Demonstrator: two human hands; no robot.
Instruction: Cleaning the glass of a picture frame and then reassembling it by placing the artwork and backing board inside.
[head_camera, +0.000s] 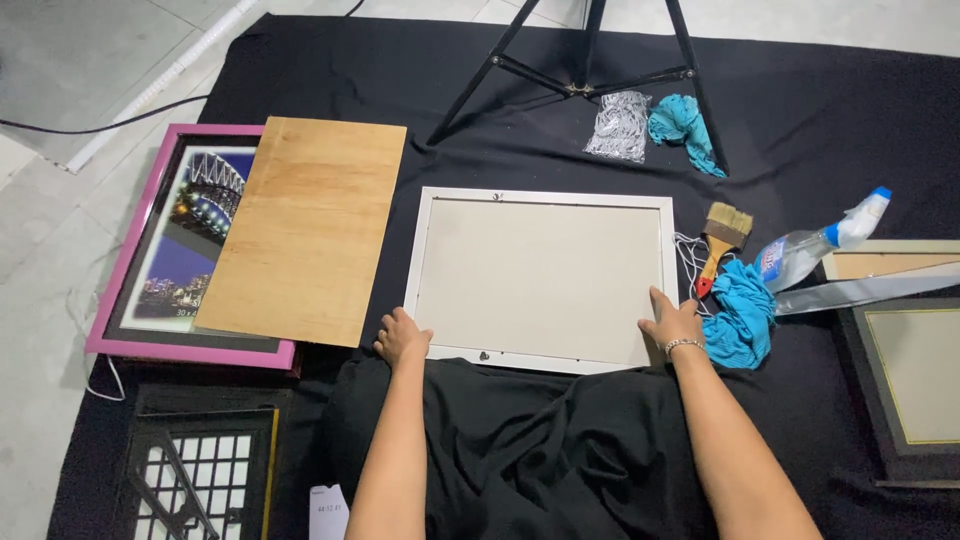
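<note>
A black cloth (820, 110) on the floor bears a white frame (545, 280), a wooden board (305, 228) and a paintbrush (722, 240).

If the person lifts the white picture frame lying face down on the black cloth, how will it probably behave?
The white frame is flat and straight-edged, so it would probably stay stiff. It looks thin, so likely light for its size. Being wide, it may tilt if raised from one side; the left hand and right hand rest at opposite lower corners. It may hold glass, so possibly fragile.
</note>
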